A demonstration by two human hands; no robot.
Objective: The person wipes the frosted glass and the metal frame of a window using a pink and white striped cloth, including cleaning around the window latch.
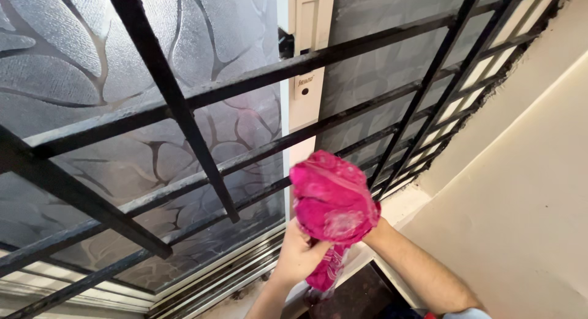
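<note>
Pink cloth (pixel 334 199) bunched low centre of frame, wrapped over right hand (pixel 367 227), tail pinched by left hand (pixel 300 255). Probably best keeping it snug, then wiping along the black grille bars (pixel 245 83), not across.

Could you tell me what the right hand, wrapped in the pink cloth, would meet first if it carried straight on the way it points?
Most likely the black window grille: the right hand, covered by the pink cloth, points up towards its bars, with the frosted glass behind. Depth is unclear, so the cloth may already touch a bar.
</note>
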